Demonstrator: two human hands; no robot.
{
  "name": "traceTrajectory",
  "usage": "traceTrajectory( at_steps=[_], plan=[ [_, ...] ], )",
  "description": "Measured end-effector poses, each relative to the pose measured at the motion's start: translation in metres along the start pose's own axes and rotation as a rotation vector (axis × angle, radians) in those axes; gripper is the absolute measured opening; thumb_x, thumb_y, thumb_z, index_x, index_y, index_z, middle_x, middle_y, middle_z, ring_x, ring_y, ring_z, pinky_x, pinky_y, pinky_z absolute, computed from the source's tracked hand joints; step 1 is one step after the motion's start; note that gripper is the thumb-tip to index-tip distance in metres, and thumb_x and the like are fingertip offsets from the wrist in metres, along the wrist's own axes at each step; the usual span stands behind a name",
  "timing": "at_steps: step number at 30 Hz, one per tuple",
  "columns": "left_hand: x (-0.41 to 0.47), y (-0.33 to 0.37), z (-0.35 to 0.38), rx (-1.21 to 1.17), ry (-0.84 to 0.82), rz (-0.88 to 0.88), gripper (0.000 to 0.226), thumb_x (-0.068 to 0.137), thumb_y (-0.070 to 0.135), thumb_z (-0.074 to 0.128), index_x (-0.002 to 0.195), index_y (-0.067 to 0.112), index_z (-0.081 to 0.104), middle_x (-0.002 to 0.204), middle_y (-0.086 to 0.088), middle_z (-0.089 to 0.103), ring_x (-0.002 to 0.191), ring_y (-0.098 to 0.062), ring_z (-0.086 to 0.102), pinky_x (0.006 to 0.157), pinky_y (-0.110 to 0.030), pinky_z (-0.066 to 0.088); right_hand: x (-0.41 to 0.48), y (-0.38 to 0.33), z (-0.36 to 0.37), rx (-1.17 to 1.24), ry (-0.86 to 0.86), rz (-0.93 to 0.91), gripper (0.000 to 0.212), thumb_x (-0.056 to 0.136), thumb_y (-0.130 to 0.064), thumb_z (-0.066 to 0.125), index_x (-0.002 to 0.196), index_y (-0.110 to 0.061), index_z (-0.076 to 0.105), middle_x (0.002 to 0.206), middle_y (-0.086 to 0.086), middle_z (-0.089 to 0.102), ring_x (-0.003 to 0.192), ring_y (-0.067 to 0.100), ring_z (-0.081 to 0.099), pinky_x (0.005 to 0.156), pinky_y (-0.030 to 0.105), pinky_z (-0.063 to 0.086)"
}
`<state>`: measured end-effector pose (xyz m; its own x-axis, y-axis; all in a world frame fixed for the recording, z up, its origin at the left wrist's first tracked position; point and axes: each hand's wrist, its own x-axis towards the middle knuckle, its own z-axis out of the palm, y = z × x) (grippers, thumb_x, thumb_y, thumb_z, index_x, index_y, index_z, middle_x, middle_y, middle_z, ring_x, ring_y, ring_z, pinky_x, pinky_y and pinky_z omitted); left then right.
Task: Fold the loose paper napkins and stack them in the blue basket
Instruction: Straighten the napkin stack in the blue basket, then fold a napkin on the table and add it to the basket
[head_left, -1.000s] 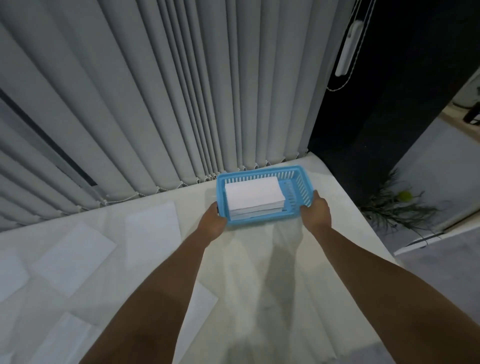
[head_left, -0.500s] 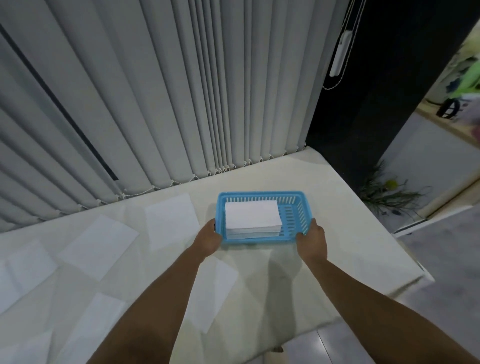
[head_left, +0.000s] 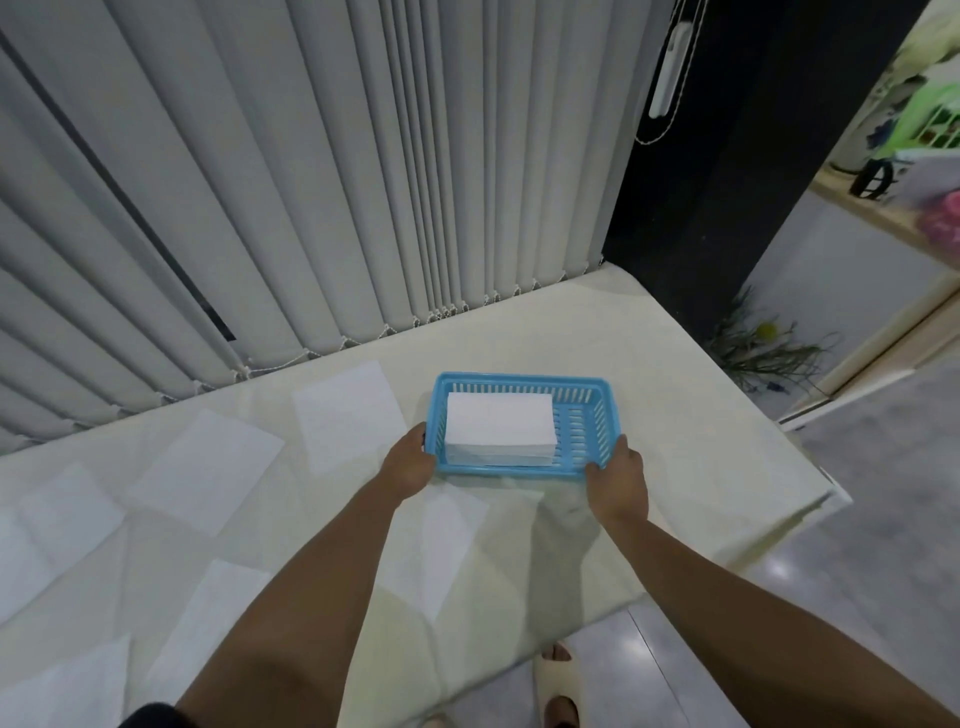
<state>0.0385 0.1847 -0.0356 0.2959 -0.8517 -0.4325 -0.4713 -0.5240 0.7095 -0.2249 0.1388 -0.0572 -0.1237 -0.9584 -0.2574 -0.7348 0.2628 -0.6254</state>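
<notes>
As you draw it toward you, the blue slotted plastic basket (head_left: 605, 415) has come away from the far corner by the grey vertical blinds (head_left: 363, 182), where it sat a second ago. It now lies mid-depth on the cream cloth-covered tabletop (head_left: 701, 441), right of centre.

Contents: a stack of folded white paper napkins (head_left: 498, 423) against the left wall, with the right part of the floor bare.

Your left hand (head_left: 408, 462) is closed on the near-left corner and your right hand (head_left: 618, 480) on the near-right corner. Whether the basket is lifted or sliding on the cloth, you cannot tell from this view.

Loose white paper napkins (head_left: 208, 467) lie flat around it. One is just behind and left of the basket, one is partly under your left forearm, and more are spread toward the left edge.

Judgement: the move puts the basket within easy reach of the unfolded sheets. Folding is not finished, as several sheets are outstanding.
</notes>
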Motion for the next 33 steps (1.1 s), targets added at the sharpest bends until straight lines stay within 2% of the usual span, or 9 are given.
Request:
traceTrajectory(
  at_steps=[4, 7, 9, 13, 18, 21, 24, 28, 33],
  plan=[
    [0.001, -0.005, -0.002, 0.017, 0.02, -0.014, 0.052, 0.094, 0.009, 0.048, 0.144, 0.015, 0.037, 0.14, -0.007, 0.051, 0.124, -0.024, 0.052, 0.095, -0.028, 0.044, -0.003, -0.001, -0.001, -0.11, 0.055, -0.02, 0.056, 0.094, -0.024, 0.052, 0.143, -0.006, 0.03, 0.139, 0.016, 0.042, 0.123, 0.035, 0.043, 0.094, 0.046, 0.044],
    [-0.002, -0.019, -0.007, 0.019, 0.065, -0.052, 0.047, 0.097, 0.024, 0.05, 0.142, 0.015, 0.04, 0.14, -0.009, 0.05, 0.127, -0.025, 0.049, 0.106, -0.035, 0.04, -0.01, -0.006, 0.0, -0.289, 0.158, -0.132, 0.055, 0.09, -0.025, 0.055, 0.141, -0.009, 0.038, 0.15, 0.014, 0.033, 0.131, 0.037, 0.034, 0.107, 0.048, 0.033],
    [-0.008, -0.031, -0.011, 0.028, 0.123, -0.066, 0.042, 0.097, 0.028, 0.05, 0.137, 0.015, 0.045, 0.134, -0.01, 0.055, 0.122, -0.026, 0.052, 0.104, -0.034, 0.039, -0.015, -0.012, 0.006, -0.319, 0.2, -0.278, 0.051, 0.086, -0.02, 0.06, 0.134, -0.01, 0.048, 0.147, 0.015, 0.039, 0.128, 0.038, 0.037, 0.107, 0.049, 0.032],
    [-0.021, -0.062, -0.025, 0.078, 0.264, -0.122, 0.031, 0.095, 0.022, 0.051, 0.125, 0.013, 0.053, 0.116, -0.008, 0.064, 0.113, -0.028, 0.059, 0.098, -0.034, 0.045, -0.027, -0.032, 0.024, -0.33, 0.217, -0.65, 0.036, 0.077, -0.013, 0.067, 0.112, -0.013, 0.063, 0.121, 0.009, 0.059, 0.112, 0.032, 0.047, 0.094, 0.046, 0.046],
    [-0.042, -0.097, -0.04, 0.21, 0.368, -0.294, 0.032, 0.093, 0.027, 0.052, 0.125, 0.018, 0.054, 0.125, -0.005, 0.06, 0.119, -0.026, 0.055, 0.096, -0.036, 0.046, -0.039, -0.076, 0.055, -0.384, 0.048, -0.995, 0.018, 0.079, -0.018, 0.058, 0.094, -0.018, 0.067, 0.096, -0.001, 0.066, 0.089, 0.024, 0.058, 0.075, 0.036, 0.048],
    [-0.058, -0.112, -0.041, 0.288, 0.382, -0.376, 0.04, 0.092, 0.034, 0.055, 0.129, 0.019, 0.051, 0.129, -0.005, 0.055, 0.124, -0.025, 0.049, 0.097, -0.039, 0.044, -0.035, -0.104, 0.08, -0.501, -0.078, -1.108, 0.027, 0.08, -0.026, 0.044, 0.085, -0.021, 0.07, 0.088, -0.002, 0.067, 0.085, 0.024, 0.06, 0.072, 0.034, 0.047],
    [-0.072, -0.125, -0.037, 0.361, 0.364, -0.398, 0.049, 0.09, 0.041, 0.057, 0.132, 0.018, 0.048, 0.131, -0.006, 0.051, 0.125, -0.025, 0.045, 0.097, -0.039, 0.042, -0.025, -0.133, 0.107, -0.685, -0.194, -1.214, 0.022, 0.082, -0.023, 0.052, 0.091, -0.023, 0.072, 0.096, -0.002, 0.066, 0.097, 0.026, 0.058, 0.082, 0.036, 0.043],
    [-0.08, -0.136, -0.026, 0.41, 0.401, -0.355, 0.049, 0.089, 0.044, 0.056, 0.131, 0.019, 0.049, 0.13, -0.004, 0.051, 0.124, -0.023, 0.046, 0.098, -0.037, 0.04, -0.021, -0.163, 0.138, -0.949, -0.39, -1.316, 0.03, 0.09, -0.025, 0.046, 0.113, -0.02, 0.066, 0.12, -0.001, 0.06, 0.122, 0.026, 0.042, 0.105, 0.041, 0.026],
    [-0.078, -0.13, -0.023, 0.28, 0.416, -0.351, 0.035, 0.091, 0.032, 0.057, 0.122, 0.017, 0.056, 0.12, -0.005, 0.059, 0.118, -0.024, 0.051, 0.094, -0.037, 0.043, -0.02, -0.168, 0.165, -1.112, -0.421, -1.361, 0.03, 0.09, -0.025, 0.048, 0.116, -0.019, 0.061, 0.123, 0.002, 0.059, 0.126, 0.027, 0.04, 0.113, 0.048, 0.016]
  ],
)
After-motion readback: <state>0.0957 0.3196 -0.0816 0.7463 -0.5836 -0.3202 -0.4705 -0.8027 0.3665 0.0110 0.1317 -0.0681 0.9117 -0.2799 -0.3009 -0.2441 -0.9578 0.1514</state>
